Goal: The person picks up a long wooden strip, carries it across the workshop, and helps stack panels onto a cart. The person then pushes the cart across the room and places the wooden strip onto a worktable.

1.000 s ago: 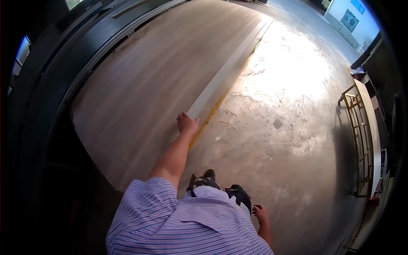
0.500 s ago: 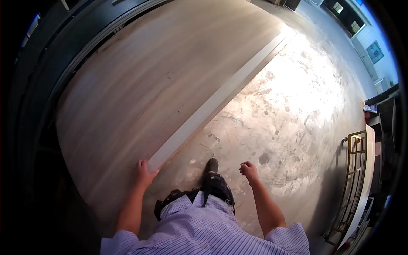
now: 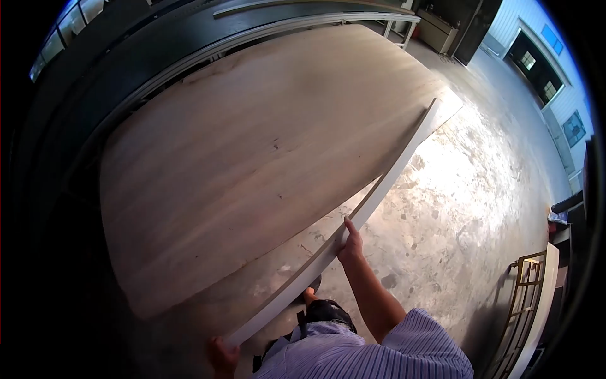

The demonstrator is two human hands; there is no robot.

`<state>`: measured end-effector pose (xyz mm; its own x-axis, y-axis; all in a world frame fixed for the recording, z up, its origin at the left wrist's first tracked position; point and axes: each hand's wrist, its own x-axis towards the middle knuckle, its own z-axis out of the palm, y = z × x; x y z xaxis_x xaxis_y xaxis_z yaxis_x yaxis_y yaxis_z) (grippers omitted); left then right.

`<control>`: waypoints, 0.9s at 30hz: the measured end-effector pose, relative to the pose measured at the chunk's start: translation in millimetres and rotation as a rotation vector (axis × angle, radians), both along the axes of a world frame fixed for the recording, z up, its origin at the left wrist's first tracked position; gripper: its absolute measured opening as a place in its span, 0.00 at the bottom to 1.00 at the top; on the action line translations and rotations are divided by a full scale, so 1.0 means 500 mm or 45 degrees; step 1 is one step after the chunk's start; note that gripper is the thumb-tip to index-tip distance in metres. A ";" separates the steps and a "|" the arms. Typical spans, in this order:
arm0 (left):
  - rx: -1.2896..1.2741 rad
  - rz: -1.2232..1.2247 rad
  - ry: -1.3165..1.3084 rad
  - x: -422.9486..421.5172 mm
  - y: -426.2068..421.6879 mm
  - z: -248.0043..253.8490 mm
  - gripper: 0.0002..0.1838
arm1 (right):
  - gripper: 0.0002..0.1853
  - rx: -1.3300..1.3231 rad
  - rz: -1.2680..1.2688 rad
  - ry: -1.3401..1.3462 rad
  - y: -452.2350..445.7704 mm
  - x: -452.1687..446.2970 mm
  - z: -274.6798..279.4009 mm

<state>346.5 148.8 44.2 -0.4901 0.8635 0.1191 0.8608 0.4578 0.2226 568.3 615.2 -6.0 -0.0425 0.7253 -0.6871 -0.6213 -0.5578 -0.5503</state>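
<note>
A long, narrow white board (image 3: 297, 282) runs slantwise in front of me, tilted on edge. My left hand (image 3: 224, 354) is closed round its near end, low in the view and partly in shadow. Near the board's middle, my right hand (image 3: 351, 242) grips it with the thumb over the upper edge. The board's far end lies over the right edge of a large wooden sheet (image 3: 252, 170), while its near part is off the sheet and above the floor.
A dark machine bed with a pale rail (image 3: 265, 30) runs behind the sheet. The worn concrete floor (image 3: 435, 208) stretches to the right. A metal-framed rack (image 3: 527, 284) with a pale panel stands at the far right. A cabinet (image 3: 435, 33) is at the back.
The white board has been lifted off the sheet's edge and drawn toward me, its near end lower. My right hand, earlier off the board, now grips it. The view has shifted.
</note>
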 end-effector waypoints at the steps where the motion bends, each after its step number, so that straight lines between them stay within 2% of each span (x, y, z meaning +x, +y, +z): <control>1: 0.033 0.065 -0.006 0.015 -0.053 -0.013 0.32 | 0.23 0.033 0.028 0.035 -0.036 -0.009 0.007; 2: 0.055 0.133 -0.009 0.027 -0.113 -0.025 0.30 | 0.22 0.053 0.059 0.074 -0.080 -0.018 0.011; 3: -0.228 0.105 0.157 0.037 -0.163 -0.017 0.30 | 0.21 0.085 0.107 0.124 -0.127 -0.028 0.016; 5: -0.139 0.171 0.047 0.061 -0.280 -0.011 0.25 | 0.20 0.163 0.198 0.238 -0.217 -0.051 0.044; 6: -0.072 0.207 -0.002 0.077 -0.338 -0.022 0.23 | 0.17 0.215 0.276 0.262 -0.272 -0.074 0.094; 8: 0.057 0.295 -0.097 0.118 -0.462 -0.048 0.18 | 0.17 0.494 0.580 0.678 -0.364 -0.102 0.117; 10: 0.060 0.398 -0.136 0.146 -0.577 -0.061 0.14 | 0.21 0.652 0.709 0.657 -0.475 -0.167 0.232; 12: -0.063 0.526 -0.159 0.201 -0.695 -0.072 0.10 | 0.20 0.717 0.565 0.529 -0.574 -0.243 0.313; 13: 0.006 0.579 -0.181 0.227 -0.752 -0.079 0.10 | 0.21 0.641 0.582 0.680 -0.599 -0.279 0.334; 15: 0.150 0.663 -0.200 0.257 -0.855 -0.091 0.09 | 0.23 0.641 0.738 0.652 -0.718 -0.351 0.353; 18: 0.159 0.924 -0.075 0.285 -1.003 -0.029 0.13 | 0.24 0.641 1.015 0.687 -0.948 -0.454 0.357; 20: 0.245 1.076 0.015 0.298 -1.116 -0.038 0.15 | 0.25 0.628 1.270 0.773 -1.100 -0.528 0.347; 23: 0.317 1.303 0.148 0.302 -1.262 -0.046 0.22 | 0.27 0.435 1.428 0.811 -1.335 -0.648 0.345; 24: 0.268 1.346 -0.020 0.297 -1.318 -0.065 0.26 | 0.27 0.392 1.504 0.820 -1.418 -0.691 0.343; 25: 0.219 1.420 -0.194 0.295 -1.378 -0.098 0.30 | 0.27 0.494 1.581 0.841 -1.482 -0.748 0.307; 26: 0.186 1.543 -0.368 0.312 -1.435 -0.129 0.35 | 0.27 0.384 1.629 0.924 -1.567 -0.790 0.307; 27: 0.151 1.600 -0.420 0.307 -1.476 -0.138 0.32 | 0.28 0.406 1.645 0.889 -1.653 -0.832 0.307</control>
<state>500.1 -589.4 -25.1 -0.9704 -0.2108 -0.1175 -0.2411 0.8680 0.4340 152.5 -211.2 147.6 -0.9955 0.0442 -0.0838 0.0104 -0.8284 -0.5600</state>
